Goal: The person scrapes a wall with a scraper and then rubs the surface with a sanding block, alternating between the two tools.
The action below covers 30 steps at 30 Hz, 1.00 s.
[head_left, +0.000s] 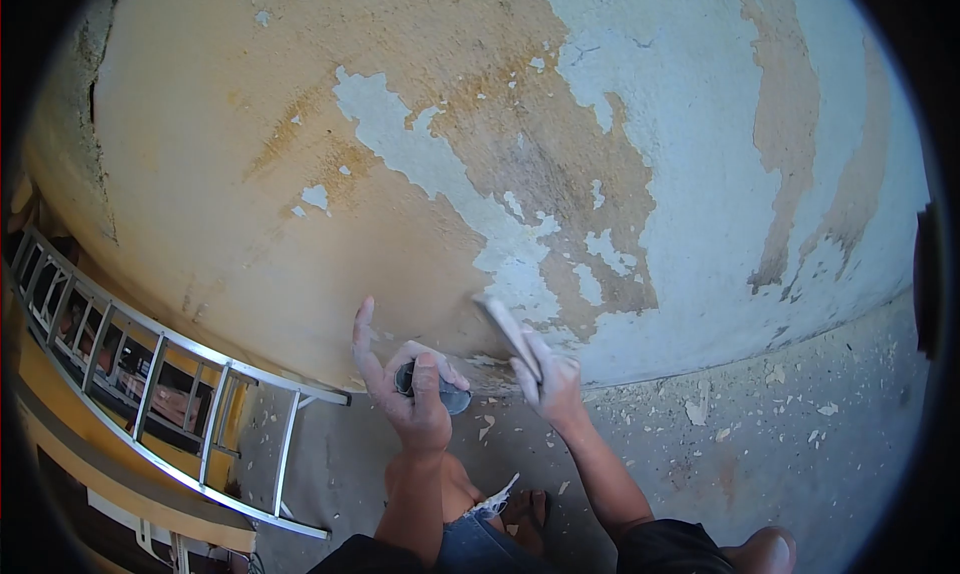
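My right hand (552, 379), dusted white, is closed around a long, narrow scraper (508, 332) coated in pale dust. The tool's far end points up and left, at the lower part of the peeling wall (400, 259); whether it touches is hard to tell. To its left, my left hand (415, 399) grips a small dark round container (455, 399), its thumb over it and one finger stretched upward. Fingers hide much of that container, so its contents cannot be made out. Around the scraper's tip, pale blue paint (520, 274) borders bare tan plaster.
An aluminium ladder (150, 384) leans at the left, with part of another person (165, 399) visible behind its rungs. Paint flakes (697, 411) litter the grey floor (640, 444). My sandalled foot (540, 504) stands below. A crack (97, 104) runs down the wall's far left.
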### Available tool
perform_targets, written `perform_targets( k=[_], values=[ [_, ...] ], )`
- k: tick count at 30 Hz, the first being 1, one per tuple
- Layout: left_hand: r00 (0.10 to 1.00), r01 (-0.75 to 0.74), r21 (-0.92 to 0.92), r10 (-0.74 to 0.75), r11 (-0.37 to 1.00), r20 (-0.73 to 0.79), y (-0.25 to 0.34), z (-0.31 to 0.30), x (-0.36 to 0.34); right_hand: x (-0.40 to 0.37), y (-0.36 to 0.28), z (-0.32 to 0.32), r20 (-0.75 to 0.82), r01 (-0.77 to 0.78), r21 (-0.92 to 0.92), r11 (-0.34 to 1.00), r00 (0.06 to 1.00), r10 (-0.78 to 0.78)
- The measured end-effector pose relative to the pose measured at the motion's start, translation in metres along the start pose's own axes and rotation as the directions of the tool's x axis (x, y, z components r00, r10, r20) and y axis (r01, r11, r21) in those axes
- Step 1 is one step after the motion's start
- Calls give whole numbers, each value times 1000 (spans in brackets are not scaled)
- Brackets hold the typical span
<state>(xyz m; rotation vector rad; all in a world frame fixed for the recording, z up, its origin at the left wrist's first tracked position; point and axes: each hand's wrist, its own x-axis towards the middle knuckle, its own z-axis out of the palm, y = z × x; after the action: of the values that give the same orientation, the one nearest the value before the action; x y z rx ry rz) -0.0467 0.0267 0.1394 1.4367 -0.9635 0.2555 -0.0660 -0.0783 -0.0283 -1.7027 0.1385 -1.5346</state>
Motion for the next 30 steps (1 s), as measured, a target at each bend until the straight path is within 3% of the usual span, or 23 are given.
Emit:
perform_targets(
  k=[1,2,5,6,8,10,11,12,13,14,15,16,17,19,20,22,23,24,26,27,28,30],
  values=[
    [1000,-4,4,4,1000,-2,0,-1,1,-6,8,7,-167,-79,-18,997,983,75],
    [1000,-9,5,9,1000,-1,0,-3,1,1,6,6,-165,-80,-15,997,983,76],
    [1000,-1,-9,1,1000,8,-5,-4,-2,23,1,-10,177,76,-140,987,983,-51],
    [1000,2,-13,-1,1000,6,-6,-3,-3,20,1,-8,173,70,-148,987,984,-44],
    [1000,-1,-8,1,1000,10,-3,0,-3,18,-1,3,-227,-93,7,996,969,92],
    [1000,-5,1,5,1000,7,-3,-1,-3,29,-7,-1,-173,-95,-6,995,981,93],
    [1000,-9,-1,9,1000,9,-7,-3,-3,35,-16,-5,110,-25,-125,992,993,39],
    [1000,-13,-4,14,1000,12,-9,-3,-3,37,-20,-8,389,74,-218,973,921,17],
    [1000,-11,-5,11,1000,14,-8,-2,-4,33,-17,-6,335,119,-100,988,939,-79],
    [1000,10,-13,-10,1000,9,-3,1,-4,28,-15,-2,335,119,-97,988,939,-80],
    [1000,24,-19,-24,1000,1,-1,3,-2,25,-12,3,55,7,-46,999,998,-4],
    [1000,21,-13,-21,1000,-6,0,2,-3,22,-12,7,-220,-90,38,995,971,96],
    [1000,17,-4,-17,1000,-2,1,2,-3,23,-13,8,-218,-87,43,995,971,95],
    [1000,13,-7,-13,1000,12,0,5,-1,27,-12,3,58,33,-86,996,998,-28],
    [1000,7,-7,-7,1000,11,-1,6,-2,23,-11,1,55,31,-92,995,998,-26],
    [1000,3,-2,-3,1000,11,-1,5,-3,7,-10,0,276,76,-2,997,958,-73],
    [1000,0,-9,0,1000,15,0,6,-2,5,-8,3,30,112,70,991,993,-115],
    [1000,-1,-11,1,1000,16,1,4,-3,5,-6,5,33,113,79,990,993,-116],
    [1000,-28,28,27,999,5,-7,-5,-3,11,-2,5,-132,-131,7,991,983,131],
    [999,-52,58,52,997,2,-10,-6,-4,20,-4,-6,50,-101,-63,993,993,104],
    [999,-47,56,47,997,4,-9,-5,-5,22,-9,-11,51,-105,-67,992,993,109],
    [999,-13,-23,14,1000,35,-2,-2,-4,25,-15,-16,220,-99,-115,989,968,122]
  ],
)
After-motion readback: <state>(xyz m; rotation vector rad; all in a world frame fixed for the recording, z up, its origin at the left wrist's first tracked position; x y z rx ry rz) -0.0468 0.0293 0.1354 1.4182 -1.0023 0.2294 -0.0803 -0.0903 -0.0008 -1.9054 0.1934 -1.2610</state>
